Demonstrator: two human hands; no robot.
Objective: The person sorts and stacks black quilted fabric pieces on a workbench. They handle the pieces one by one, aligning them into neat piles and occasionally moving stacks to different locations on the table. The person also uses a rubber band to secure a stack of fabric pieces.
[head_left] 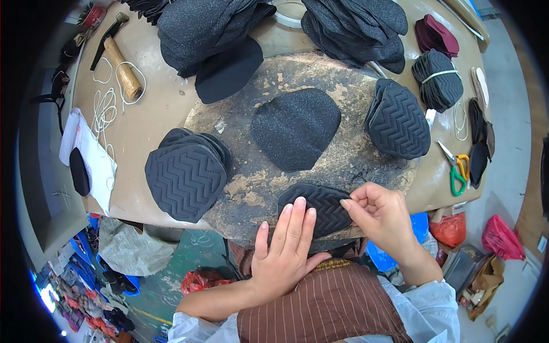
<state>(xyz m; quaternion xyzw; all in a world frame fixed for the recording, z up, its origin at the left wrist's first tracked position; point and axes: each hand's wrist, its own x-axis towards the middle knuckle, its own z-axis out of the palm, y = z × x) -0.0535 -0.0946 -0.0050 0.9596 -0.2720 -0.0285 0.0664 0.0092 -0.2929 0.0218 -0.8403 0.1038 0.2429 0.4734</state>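
A black quilted fabric piece (326,208) with a zigzag pattern lies at the near edge of the worn work board. My left hand (286,243) rests flat on its left part, fingers stretched out. At its right edge, my right hand (380,214) pinches the rim between thumb and fingers. Just beyond lies a single dark speckled fabric piece (296,130). Stacks of similar quilted pieces stand to the left (186,177) and to the right (398,120).
Large piles of dark fabric pieces (211,31) cover the back. A hammer (108,43), a wooden-handled tool (123,68) and white cord (104,111) lie at left. Scissors (456,166), a tied bundle (438,80) and maroon pieces (436,35) lie at right.
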